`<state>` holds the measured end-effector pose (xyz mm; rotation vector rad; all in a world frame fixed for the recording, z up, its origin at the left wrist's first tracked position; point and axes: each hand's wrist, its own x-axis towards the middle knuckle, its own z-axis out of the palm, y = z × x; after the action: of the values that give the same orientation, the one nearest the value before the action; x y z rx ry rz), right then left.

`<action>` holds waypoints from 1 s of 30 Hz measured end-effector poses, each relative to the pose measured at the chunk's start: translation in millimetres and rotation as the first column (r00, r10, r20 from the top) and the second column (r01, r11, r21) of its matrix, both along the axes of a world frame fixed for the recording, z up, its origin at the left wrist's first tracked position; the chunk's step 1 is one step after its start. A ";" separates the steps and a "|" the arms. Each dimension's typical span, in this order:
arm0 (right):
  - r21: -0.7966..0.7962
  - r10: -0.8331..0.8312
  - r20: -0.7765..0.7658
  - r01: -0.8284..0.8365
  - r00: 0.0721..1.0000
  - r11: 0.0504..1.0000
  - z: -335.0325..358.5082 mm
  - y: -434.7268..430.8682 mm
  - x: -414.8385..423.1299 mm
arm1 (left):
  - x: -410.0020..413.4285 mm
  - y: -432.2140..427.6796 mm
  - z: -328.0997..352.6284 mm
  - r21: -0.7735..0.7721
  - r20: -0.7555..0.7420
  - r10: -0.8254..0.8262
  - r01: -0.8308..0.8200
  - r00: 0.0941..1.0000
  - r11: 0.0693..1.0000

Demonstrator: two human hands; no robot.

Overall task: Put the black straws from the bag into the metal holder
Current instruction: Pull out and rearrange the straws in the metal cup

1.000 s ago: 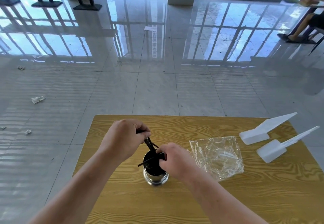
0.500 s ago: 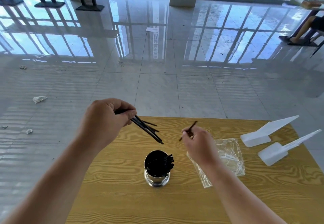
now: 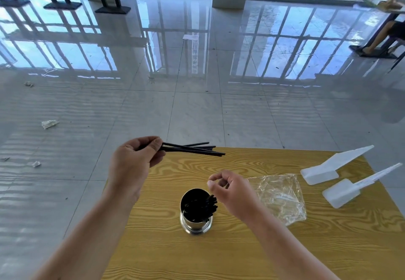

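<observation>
Nearest on the wooden table (image 3: 241, 255), the metal holder (image 3: 196, 225) is seen upright, already packed with black straws whose tips lean toward its right rim.

Just above and right of that rim the right hand (image 3: 232, 194) is held with fingers loosely curled, thumb and forefinger close together. Nothing is clearly seen between them; whether a single thin straw is pinched there cannot be told at this sharpness.

Right of it, the clear plastic bag (image 3: 278, 196) is laid flat and crumpled on the table. It appears empty, so the remaining stock is judged to be in hand.

Farther out, over the table's far edge, the left hand (image 3: 133, 163) is closed around one end of a small bundle of black straws (image 3: 192, 148). The bundle is held nearly level, its free ends fanned out toward the right and well apart from the holder.

Beyond the bag, two white plastic pieces (image 3: 328, 170) are left at the right side of the table, clear of the work.

Step in hand, as judged: the last bundle is to be fed in. Advice:
- Loose ends are best gathered and squared by the right hand first.
- The bundle should be tipped upright before being lowered.
- The open left side of the holder should be aimed for.
- The holder may need steadying, since a crooked entry could tip it or scatter straws.
</observation>
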<state>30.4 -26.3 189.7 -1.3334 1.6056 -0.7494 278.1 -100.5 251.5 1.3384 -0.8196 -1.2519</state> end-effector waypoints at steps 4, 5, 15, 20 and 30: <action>0.023 0.032 0.066 -0.033 0.997 0.999 11.3 -5.0 5.8 | -13.6 8.9 -11.8 0.178 -0.314 0.003 0.056 0.949 0.982; 0.052 0.017 0.172 -0.027 0.985 0.998 15.7 -7.5 7.8 | -17.4 11.9 -15.2 0.220 -0.363 0.008 0.077 0.932 0.972; 0.126 -0.204 0.693 0.163 0.691 0.979 34.4 -21.9 2.4 | -31.8 38.2 -59.2 0.383 -0.531 -0.095 0.339 0.842 0.859; -0.002 -0.128 0.358 0.138 0.925 0.990 35.2 -22.0 -1.8 | -33.7 45.3 -75.5 0.404 -0.489 -0.171 0.396 0.855 0.825; -0.187 0.041 -0.135 -0.066 0.990 0.980 27.4 -12.6 7.3 | -22.9 46.4 -91.3 0.432 0.320 -0.496 0.342 0.807 0.835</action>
<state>37.7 -38.9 217.1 -1.5863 1.6240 -0.8139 255.2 -54.1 160.2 1.8283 -1.3033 -1.5381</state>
